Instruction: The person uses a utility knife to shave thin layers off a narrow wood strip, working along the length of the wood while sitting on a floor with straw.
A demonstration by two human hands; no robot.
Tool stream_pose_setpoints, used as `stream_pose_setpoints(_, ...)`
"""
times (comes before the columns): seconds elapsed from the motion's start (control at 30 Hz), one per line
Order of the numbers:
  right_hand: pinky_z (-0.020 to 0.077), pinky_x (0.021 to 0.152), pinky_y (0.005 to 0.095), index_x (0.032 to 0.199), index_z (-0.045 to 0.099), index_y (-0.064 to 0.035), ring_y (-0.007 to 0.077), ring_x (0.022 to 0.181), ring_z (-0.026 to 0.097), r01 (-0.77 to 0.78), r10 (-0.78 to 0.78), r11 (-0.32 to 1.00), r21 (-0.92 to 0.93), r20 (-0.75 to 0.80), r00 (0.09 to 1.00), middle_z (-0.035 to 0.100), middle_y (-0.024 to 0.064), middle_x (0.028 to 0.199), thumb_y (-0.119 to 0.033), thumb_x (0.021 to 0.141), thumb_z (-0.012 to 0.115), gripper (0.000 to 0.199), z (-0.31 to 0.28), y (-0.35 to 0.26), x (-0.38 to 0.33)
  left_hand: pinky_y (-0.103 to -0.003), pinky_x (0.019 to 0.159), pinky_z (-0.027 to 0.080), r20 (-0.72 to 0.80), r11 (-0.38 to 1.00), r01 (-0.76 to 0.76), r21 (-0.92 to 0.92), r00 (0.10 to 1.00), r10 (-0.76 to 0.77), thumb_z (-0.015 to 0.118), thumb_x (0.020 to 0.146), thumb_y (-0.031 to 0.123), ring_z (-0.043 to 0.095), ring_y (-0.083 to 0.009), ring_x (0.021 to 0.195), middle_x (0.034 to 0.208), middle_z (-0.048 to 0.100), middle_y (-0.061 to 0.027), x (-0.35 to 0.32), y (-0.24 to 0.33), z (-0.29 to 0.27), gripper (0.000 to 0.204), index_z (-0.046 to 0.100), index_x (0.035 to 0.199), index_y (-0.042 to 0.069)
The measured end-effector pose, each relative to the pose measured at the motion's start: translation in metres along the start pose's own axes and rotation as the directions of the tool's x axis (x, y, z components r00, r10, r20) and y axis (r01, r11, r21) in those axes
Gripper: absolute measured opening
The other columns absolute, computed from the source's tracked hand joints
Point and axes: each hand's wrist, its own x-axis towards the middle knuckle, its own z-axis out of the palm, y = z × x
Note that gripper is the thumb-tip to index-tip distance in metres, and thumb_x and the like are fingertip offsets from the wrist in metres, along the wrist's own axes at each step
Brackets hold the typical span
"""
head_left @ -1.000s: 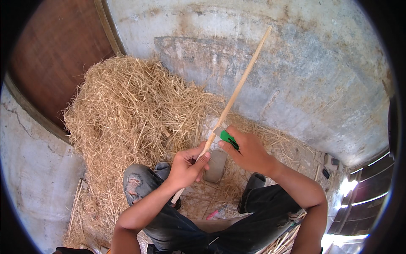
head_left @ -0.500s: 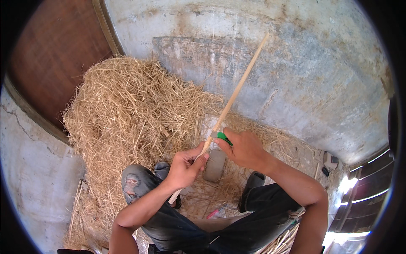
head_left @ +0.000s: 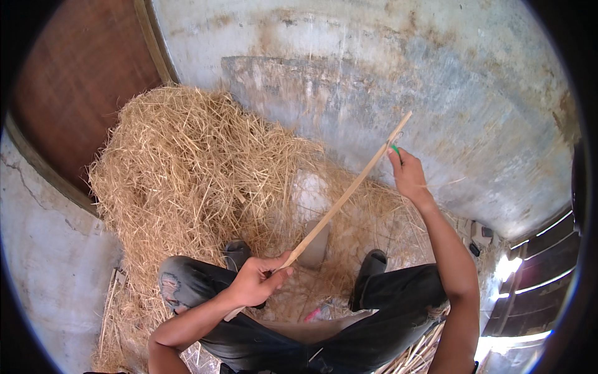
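A long pale wooden stick (head_left: 339, 204) slants from my lap up to the right, its far end in front of the wall. My left hand (head_left: 258, 279) is closed round its lower part, and a short end sticks out below the wrist. Out at the far end, my right hand (head_left: 409, 174) grips a green-handled knife (head_left: 395, 149), mostly hidden by the fingers. Its blade lies against the stick, where a thin curl of wood shows. A fine pale shaving (head_left: 450, 183) shows beside my right wrist.
A big heap of straw (head_left: 187, 168) lies to the left, against a brown door panel (head_left: 81, 93). A stained grey wall (head_left: 436, 81) curves across the back. Between my feet are a brick-like block (head_left: 316, 246) and a small pink object (head_left: 313, 315). Thin sticks (head_left: 414, 352) lie under my right leg.
My right hand has slid the knife up and away along the stick, nearly to its far end. My left hand has moved down and left, drawing the stick lower.
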Motion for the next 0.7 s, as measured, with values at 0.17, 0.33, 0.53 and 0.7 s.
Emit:
stream_pose_setpoints(0.17, 0.0463, 0.072, 0.0480, 0.088, 0.061, 0.0064, 0.0451, 0.077, 0.060, 0.005, -0.049, 0.996, -0.085, -0.527, 0.848, 0.061, 0.0317, 0.081, -0.043, 0.105, 0.049, 0.053, -0.077, 0.190, 0.029, -0.022, 0.059, 0.047, 0.233, 0.956, -0.276, 0.094, 0.940, 0.248, 0.067, 0.096, 0.002, 0.056, -0.0044, 0.064, 0.076, 0.065, -0.0026, -0.050, -0.028, -0.028, 0.038, 0.064, 0.134, 0.003)
stream_pose_setpoints(0.33, 0.0468, 0.073, 0.0467, 0.094, 0.064, 0.0066, 0.0422, 0.076, 0.059, -0.338, 0.291, 0.937, -0.087, -0.341, 0.894, 0.063, 0.0283, 0.082, -0.045, 0.106, 0.047, 0.055, -0.046, 0.189, -0.005, -0.021, 0.054, 0.046, -0.135, 0.986, 0.030, -0.164, 0.989, -0.053, 0.068, 0.099, 0.009, 0.055, -0.0041, 0.059, 0.076, 0.066, -0.0016, -0.084, -0.031, -0.021, 0.037, 0.065, 0.135, 0.007)
stream_pose_setpoints(0.53, 0.0478, 0.072, 0.0454, 0.121, 0.063, 0.0009, 0.0375, 0.073, 0.060, 0.104, -0.097, 0.994, 0.036, -0.153, 0.983, 0.065, 0.0251, 0.083, -0.044, 0.107, 0.046, 0.050, -0.002, 0.024, -0.009, -0.020, 0.040, 0.036, -0.200, 0.988, -0.050, -0.144, 0.980, 0.020, 0.063, 0.102, 0.013, 0.046, -0.0035, 0.045, 0.069, 0.058, 0.0006, -0.021, 0.015, -0.025, 0.042, 0.057, 0.143, 0.008)
stream_pose_setpoints(0.7, 0.0426, 0.051, 0.0442, 0.099, 0.062, -0.0025, 0.0307, 0.049, 0.054, 0.256, -0.283, 0.948, 0.191, 0.134, 0.950, 0.057, 0.0179, 0.060, -0.036, 0.105, 0.053, 0.035, 0.000, -0.095, -0.058, -0.021, 0.043, 0.037, -0.253, 0.983, -0.108, -0.150, 0.965, 0.067, 0.066, 0.100, 0.013, 0.047, -0.0020, 0.049, 0.071, 0.059, 0.0018, 0.035, 0.013, -0.014, 0.043, 0.059, 0.142, 0.008)
